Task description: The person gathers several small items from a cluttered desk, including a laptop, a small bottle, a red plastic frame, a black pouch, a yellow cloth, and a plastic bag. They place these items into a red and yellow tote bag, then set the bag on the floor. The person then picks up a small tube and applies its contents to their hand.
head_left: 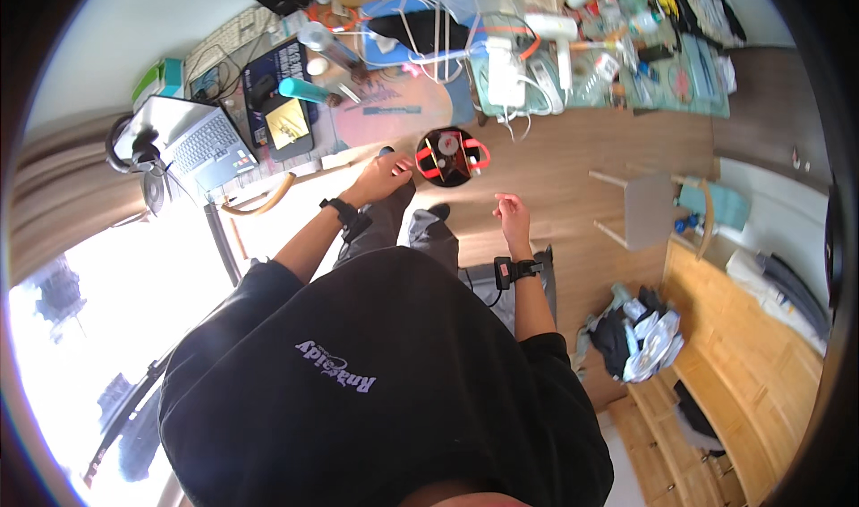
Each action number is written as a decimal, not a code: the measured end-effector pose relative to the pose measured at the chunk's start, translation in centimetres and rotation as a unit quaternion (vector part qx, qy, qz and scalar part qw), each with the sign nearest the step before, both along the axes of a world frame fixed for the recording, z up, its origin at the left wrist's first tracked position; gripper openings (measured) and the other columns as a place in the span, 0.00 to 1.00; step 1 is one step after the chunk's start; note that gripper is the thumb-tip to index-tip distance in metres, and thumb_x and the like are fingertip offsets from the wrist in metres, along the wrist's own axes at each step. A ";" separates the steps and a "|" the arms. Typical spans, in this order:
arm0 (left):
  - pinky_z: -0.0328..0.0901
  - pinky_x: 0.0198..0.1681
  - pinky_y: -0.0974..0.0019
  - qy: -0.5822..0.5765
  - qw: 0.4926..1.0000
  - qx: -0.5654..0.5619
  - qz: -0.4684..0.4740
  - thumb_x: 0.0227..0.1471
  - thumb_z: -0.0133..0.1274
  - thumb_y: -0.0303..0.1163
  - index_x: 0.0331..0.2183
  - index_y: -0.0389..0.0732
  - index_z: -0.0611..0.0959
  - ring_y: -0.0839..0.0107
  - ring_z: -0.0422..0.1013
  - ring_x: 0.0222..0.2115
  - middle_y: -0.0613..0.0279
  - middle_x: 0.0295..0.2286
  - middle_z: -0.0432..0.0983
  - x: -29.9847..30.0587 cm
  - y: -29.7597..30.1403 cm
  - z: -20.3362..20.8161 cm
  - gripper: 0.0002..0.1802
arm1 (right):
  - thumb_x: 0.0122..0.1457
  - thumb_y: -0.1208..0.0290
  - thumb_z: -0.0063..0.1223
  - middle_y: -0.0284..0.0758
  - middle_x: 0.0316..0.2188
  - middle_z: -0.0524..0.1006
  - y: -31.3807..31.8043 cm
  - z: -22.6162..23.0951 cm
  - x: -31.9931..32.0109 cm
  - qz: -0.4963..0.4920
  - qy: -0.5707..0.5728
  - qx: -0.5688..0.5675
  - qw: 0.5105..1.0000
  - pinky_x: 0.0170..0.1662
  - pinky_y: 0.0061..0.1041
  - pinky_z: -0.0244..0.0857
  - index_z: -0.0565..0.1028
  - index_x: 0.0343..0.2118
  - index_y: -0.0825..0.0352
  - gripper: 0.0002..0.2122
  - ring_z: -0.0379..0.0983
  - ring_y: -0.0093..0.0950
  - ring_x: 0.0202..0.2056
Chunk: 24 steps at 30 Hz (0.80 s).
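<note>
Here, in the head view's upper middle, a black round container [445,180] with red handles [484,155] is seen on the wooden floor [555,153]; a pale round item [449,145] is held inside, among contents too small to identify. Left of it, the left hand [383,178] is stretched out, fingers loosely spread; lower right, the right hand [512,213] is raised, fingers half-bent and slightly apart.
</note>
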<state>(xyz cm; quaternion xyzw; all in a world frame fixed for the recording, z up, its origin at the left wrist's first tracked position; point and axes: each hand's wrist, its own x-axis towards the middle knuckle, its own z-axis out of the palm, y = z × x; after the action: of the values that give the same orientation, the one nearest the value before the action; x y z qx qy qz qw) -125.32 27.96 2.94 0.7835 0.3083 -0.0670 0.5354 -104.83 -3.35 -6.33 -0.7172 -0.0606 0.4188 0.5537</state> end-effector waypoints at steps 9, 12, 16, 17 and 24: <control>0.72 0.46 0.62 -0.137 0.981 0.041 0.127 0.59 0.58 0.31 0.46 0.36 0.83 0.63 0.81 0.39 0.54 0.38 0.84 -2.0 11.6 10.6 0.14 | 0.72 0.69 0.51 0.26 0.25 0.75 22.3 12.1 8.0 0.171 -0.115 0.102 0.973 0.31 0.17 0.64 0.79 0.43 0.70 0.09 0.69 0.15 0.26; 0.72 0.47 0.62 -0.177 0.971 0.053 0.151 0.59 0.57 0.29 0.46 0.36 0.83 0.63 0.81 0.40 0.54 0.38 0.84 -1.1 16.4 12.1 0.13 | 0.67 0.68 0.58 0.36 0.30 0.80 31.2 14.8 10.9 0.244 -0.307 0.047 0.919 0.39 0.25 0.70 0.78 0.46 0.70 0.11 0.77 0.25 0.33; 0.73 0.46 0.63 -0.210 0.966 0.007 0.151 0.60 0.57 0.28 0.46 0.36 0.82 0.66 0.81 0.39 0.55 0.37 0.84 1.6 20.9 13.4 0.13 | 0.55 0.64 0.68 0.41 0.52 0.76 41.1 14.7 14.0 0.197 -0.596 -0.037 0.777 0.56 0.41 0.66 0.77 0.52 0.65 0.22 0.71 0.41 0.54; 0.73 0.45 0.64 -0.215 0.965 -0.001 0.149 0.60 0.56 0.27 0.46 0.35 0.82 0.67 0.80 0.39 0.55 0.37 0.84 2.3 21.5 13.7 0.13 | 0.54 0.64 0.69 0.40 0.56 0.75 42.8 14.3 14.6 0.164 -0.672 -0.044 0.721 0.59 0.43 0.64 0.76 0.53 0.63 0.24 0.69 0.44 0.58; 0.72 0.47 0.67 -0.215 0.968 -0.099 0.077 0.64 0.55 0.30 0.48 0.35 0.81 0.70 0.79 0.39 0.59 0.40 0.83 7.0 23.2 13.9 0.13 | 0.59 0.74 0.57 0.44 0.45 0.81 44.9 16.2 16.7 0.120 -0.552 -0.080 0.821 0.49 0.44 0.71 0.78 0.44 0.66 0.10 0.76 0.49 0.47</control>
<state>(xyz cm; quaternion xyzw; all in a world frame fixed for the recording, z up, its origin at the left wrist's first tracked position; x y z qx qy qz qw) -118.28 51.19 16.84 0.6963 0.2370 0.1145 0.6678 -88.18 41.51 9.88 -0.8571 -0.4079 0.0190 0.3141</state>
